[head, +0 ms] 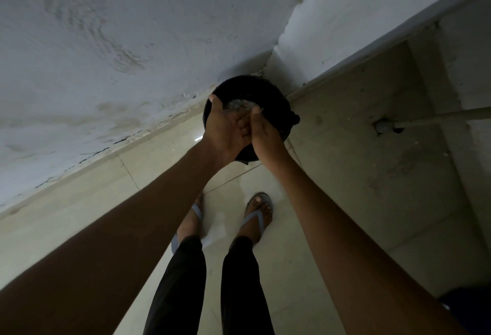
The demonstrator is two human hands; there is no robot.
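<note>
A black round bucket [276, 106] stands on the floor in the corner where two walls meet. Both arms reach out over it. My left hand [225, 127] and my right hand [265, 135] are pressed side by side, palms up and cupped, above the bucket's mouth. Just past the fingertips lies some pale grey glinting stuff [239, 104]; whether it rests in my hands or inside the bucket cannot be told. The hands hide the near half of the bucket.
A stained white wall [119, 42] runs along the left and another [358, 10] along the back right. A grey hose [438, 115] leads to a fitting [385, 127] low on the right. My sandalled feet [259, 215] stand on pale floor tiles. A dark object [465, 302] sits bottom right.
</note>
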